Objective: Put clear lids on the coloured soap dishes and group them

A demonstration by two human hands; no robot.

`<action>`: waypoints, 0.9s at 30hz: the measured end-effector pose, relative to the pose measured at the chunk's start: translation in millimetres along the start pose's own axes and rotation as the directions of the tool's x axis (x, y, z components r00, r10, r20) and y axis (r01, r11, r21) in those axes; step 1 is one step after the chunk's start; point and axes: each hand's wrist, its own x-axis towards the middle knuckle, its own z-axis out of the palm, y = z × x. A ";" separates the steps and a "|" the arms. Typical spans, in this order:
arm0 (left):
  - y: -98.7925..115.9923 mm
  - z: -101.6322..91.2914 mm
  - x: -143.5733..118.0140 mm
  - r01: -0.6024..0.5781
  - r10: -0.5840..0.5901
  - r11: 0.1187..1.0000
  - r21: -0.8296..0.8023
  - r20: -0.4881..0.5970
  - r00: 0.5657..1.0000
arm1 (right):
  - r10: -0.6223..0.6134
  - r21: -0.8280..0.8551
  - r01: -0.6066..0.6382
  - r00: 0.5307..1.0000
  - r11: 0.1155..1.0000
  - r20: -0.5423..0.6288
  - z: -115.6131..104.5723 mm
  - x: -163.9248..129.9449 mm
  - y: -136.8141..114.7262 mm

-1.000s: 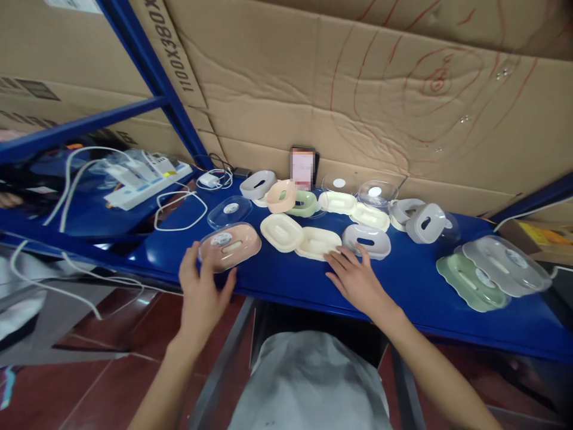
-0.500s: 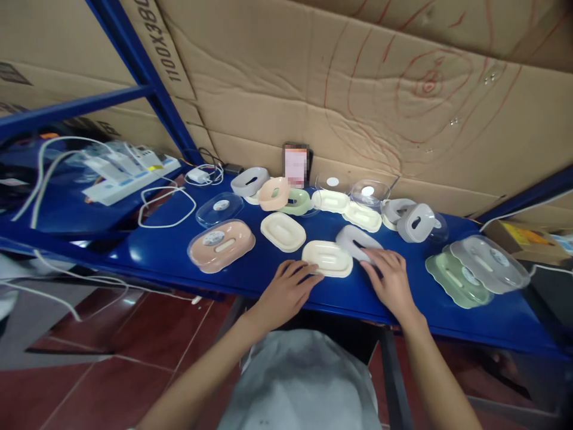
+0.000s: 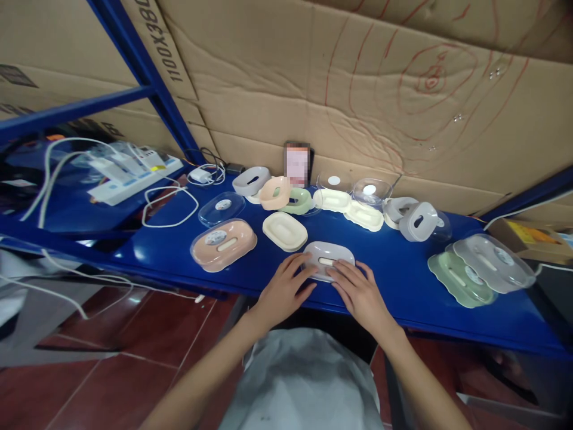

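Both hands press on a grey soap box at the blue bench's near edge: left hand and right hand, each grip spread flat on it, not closed. Judging by this, the top is being seated onto its base; next calls for even downward pressure. Behind lie a cream tray and a pink box.

Both hands rested on a grey lidded soap dish near the front edge of the blue bench: the left hand at its left end, the right hand at its right, fingers spread. A cream soap dish sat just behind, a pink covered one to the left.
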 end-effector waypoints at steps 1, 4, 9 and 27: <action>0.6 -0.1 0.3 0.007 -0.007 1.000 0.005 -0.007 1.000 | -0.015 0.021 0.015 1.000 1.000 0.011 -2.0 1.9 4.5; 3.1 -1.4 0.7 0.030 -0.030 0.999 0.017 -0.033 0.999 | 0.005 0.060 -0.006 1.000 0.998 0.018 -11.5 22.8 33.3; 4.8 -3.8 -1.1 0.040 -0.041 0.999 -0.020 -0.057 0.998 | 0.307 -0.210 -0.291 0.950 0.934 0.049 -17.6 92.0 107.7; 2.9 -5.7 -1.8 0.082 -0.086 0.986 -0.148 -0.021 0.996 | 0.127 0.032 -0.139 0.964 0.990 0.234 -11.4 68.9 119.1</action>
